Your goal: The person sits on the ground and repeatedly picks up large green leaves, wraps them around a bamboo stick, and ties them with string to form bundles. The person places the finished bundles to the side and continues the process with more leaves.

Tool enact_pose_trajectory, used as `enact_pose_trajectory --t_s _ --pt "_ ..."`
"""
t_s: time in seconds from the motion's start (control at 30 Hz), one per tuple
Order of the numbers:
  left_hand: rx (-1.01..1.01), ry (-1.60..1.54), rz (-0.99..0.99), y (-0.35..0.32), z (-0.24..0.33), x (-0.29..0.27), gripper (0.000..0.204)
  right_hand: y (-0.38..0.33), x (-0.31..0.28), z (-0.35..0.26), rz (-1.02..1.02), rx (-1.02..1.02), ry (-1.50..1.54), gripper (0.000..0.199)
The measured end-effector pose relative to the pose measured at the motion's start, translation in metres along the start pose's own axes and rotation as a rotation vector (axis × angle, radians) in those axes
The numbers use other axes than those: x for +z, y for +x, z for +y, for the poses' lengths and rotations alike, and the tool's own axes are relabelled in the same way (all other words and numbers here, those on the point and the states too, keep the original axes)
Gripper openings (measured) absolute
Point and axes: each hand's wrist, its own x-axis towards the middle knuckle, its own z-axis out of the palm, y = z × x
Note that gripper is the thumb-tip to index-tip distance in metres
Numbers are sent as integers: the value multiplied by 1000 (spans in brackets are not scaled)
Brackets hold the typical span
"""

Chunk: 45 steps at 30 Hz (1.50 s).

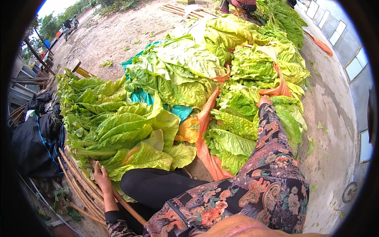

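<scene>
My right hand (264, 100) reaches far forward into a bundle of large yellow-green tobacco leaves (237, 122). Its fingers close on leaves near an orange cloth strip (279, 85), and their tips are partly hidden. Low on the left, my left hand (103, 179) is at the near edge of another tobacco leaf pile (118, 130), beside a bamboo pole (128, 207). Its fingers are bent together, and what they hold is too small to make out. My bent knee in black trousers (158, 185) lies between the two piles.
More leaf bundles (177, 59) rest ahead on teal cloth (138, 59); a long orange strip (207, 134) runs between piles. Bamboo poles (81, 189) and black sheeting (33, 146) lie at left. Another person (241, 6) is at the far end. A grey wall (347, 47) stands right.
</scene>
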Motion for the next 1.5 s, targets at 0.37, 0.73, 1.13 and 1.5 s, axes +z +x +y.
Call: enact_pose_trajectory --t_s 0.37,0.73,1.13,1.5 --pt "-101 77 -35 9 42 21 39 7 21 39 406 -106 91 24" --pt "-286 -329 -228 14 59 4 22 -200 -120 -74 635 -660 478 21" --pt "-46 -588 -479 1 81 -10 71 -410 -56 -423 -272 -1367 646 25" --pt "-142 -657 -434 2 100 2 47 -412 -37 -445 -260 -1323 720 33"
